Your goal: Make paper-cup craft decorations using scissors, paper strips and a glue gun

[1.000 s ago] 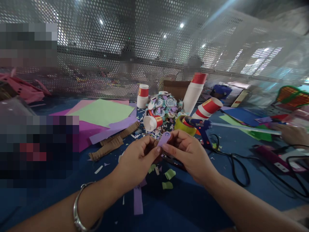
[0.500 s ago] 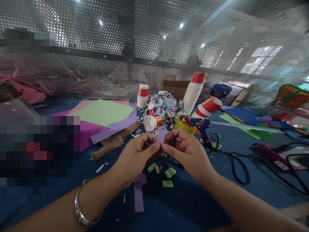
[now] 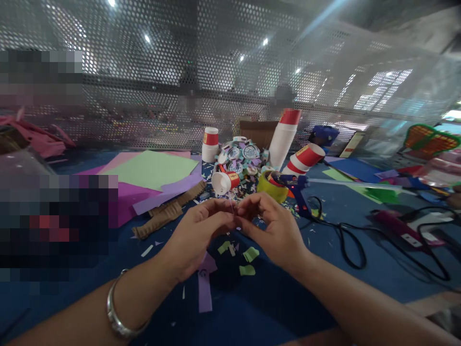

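Observation:
My left hand (image 3: 203, 228), with a silver bangle on the wrist, pinches a small purple paper strip (image 3: 231, 206) between thumb and fingers. The strip is seen almost edge-on, so little of it shows. My right hand (image 3: 275, 230) meets it from the other side, its thumb and fingertips closed at the same strip. Below the left hand, another purple paper strip (image 3: 205, 290) with a dark curved mark lies on the blue table. Small green paper scraps (image 3: 249, 253) lie under my hands.
Beyond my hands are a tipped paper cup (image 3: 220, 183), a pile of paper-decorated pieces (image 3: 240, 154), yellow tape (image 3: 268, 188) and a blue glue gun (image 3: 298, 192) with a black cord (image 3: 344, 247). Coloured sheets (image 3: 154, 168) lie left. A person (image 3: 54, 221) is at far left.
The purple strip stood upright with its marked face showing; now it is turned or folded and nearly edge-on between my fingers. The view has shifted slightly.

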`<action>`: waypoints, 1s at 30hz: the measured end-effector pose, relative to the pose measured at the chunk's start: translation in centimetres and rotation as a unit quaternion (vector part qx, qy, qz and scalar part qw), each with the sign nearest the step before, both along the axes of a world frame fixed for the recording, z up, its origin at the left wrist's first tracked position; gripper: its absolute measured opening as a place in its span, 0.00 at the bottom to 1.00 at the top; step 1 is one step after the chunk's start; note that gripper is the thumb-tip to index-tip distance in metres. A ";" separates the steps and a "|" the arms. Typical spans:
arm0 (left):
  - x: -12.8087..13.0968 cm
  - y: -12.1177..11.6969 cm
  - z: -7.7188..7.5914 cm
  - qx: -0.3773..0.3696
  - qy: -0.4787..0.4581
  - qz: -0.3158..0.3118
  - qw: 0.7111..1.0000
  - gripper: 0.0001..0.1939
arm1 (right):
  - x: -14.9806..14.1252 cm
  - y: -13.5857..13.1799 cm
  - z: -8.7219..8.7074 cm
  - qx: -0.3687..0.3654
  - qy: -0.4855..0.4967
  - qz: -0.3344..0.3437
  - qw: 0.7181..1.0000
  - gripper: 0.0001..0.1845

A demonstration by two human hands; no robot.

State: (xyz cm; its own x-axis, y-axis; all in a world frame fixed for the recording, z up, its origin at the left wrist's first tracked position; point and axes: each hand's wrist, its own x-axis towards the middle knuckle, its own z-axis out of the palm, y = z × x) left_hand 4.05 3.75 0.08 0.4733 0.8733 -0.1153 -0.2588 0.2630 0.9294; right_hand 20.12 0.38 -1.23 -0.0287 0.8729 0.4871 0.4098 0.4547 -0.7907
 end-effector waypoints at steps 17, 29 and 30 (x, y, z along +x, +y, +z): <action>-0.5 0.7 0.6 -0.052 -0.022 0.035 0.998 0.06 | 2.8 0.0 1.6 0.045 -0.116 -0.075 0.989 0.04; -1.2 1.0 1.2 0.013 -0.023 0.034 0.999 0.05 | 11.9 -0.3 -0.7 -0.049 -0.060 -0.283 0.956 0.18; -1.2 1.1 1.1 0.010 -0.027 0.037 0.999 0.05 | 12.2 -0.2 -0.9 -0.049 -0.052 -0.292 0.954 0.19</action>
State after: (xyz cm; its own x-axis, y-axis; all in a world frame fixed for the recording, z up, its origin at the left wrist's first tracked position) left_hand 2.85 4.85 1.18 0.4122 0.9080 -0.0744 -0.3269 0.2236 0.9182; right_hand 32.28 0.19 -2.14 0.4326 0.7962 0.4229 0.6496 0.0500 -0.7586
